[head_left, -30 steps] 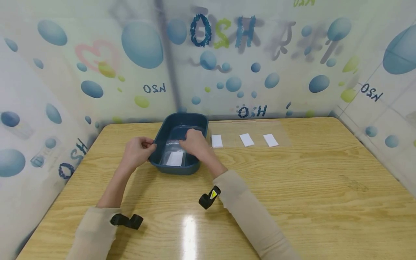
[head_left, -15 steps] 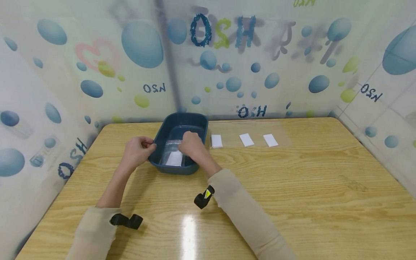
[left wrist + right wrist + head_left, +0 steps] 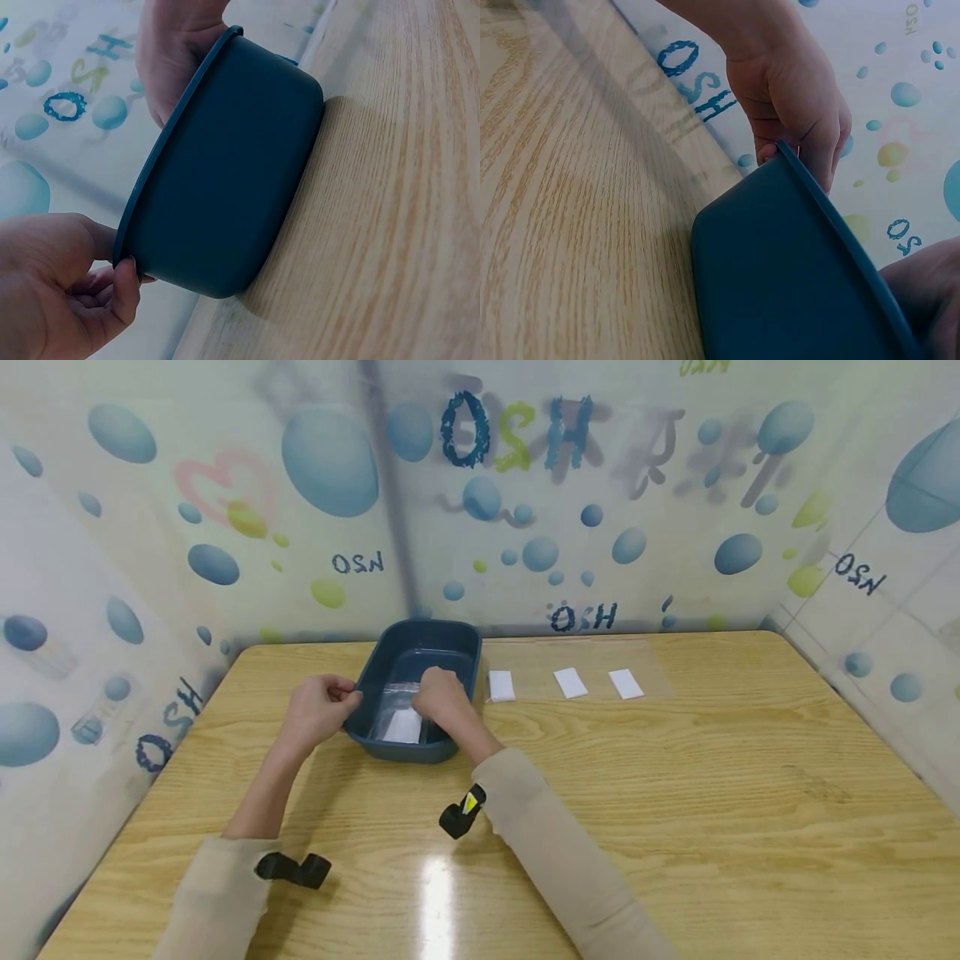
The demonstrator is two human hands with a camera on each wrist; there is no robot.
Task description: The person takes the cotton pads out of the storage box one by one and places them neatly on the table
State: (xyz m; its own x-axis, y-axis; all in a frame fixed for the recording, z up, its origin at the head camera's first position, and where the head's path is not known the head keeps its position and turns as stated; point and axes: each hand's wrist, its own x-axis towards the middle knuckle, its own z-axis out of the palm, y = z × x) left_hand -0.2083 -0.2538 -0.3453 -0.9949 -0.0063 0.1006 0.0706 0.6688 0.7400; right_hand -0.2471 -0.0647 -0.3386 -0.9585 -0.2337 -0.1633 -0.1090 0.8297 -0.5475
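A person in long beige sleeves [image 3: 558, 852] works with both bare hands at a wood-grain table [image 3: 675, 827]. Toward the back, left of centre, a dark blue plastic bin [image 3: 405, 754] stands upright on the tabletop.

The left hand [image 3: 317, 710] pinches the bin's left rim between thumb and fingers; the left wrist view shows this grip plainly. The right hand [image 3: 444, 697] reaches down into the bin, just beside a clear plastic bag [image 3: 396, 714] lying on the bin's floor at its near end. Inside the bag is a flat white rectangle [image 3: 405, 727]. The right hand's fingertips are hidden, so I cannot tell whether they grip anything.

Right of the bin, three white rectangles lie in a spaced row along the table's back: one near the bin [image 3: 501, 686], a middle one [image 3: 571, 683] and a far one [image 3: 626, 684]. A black device [image 3: 292, 869] sits at each cuff. Behind hangs a pale backdrop [image 3: 645, 602] printed with blue and green bubbles.
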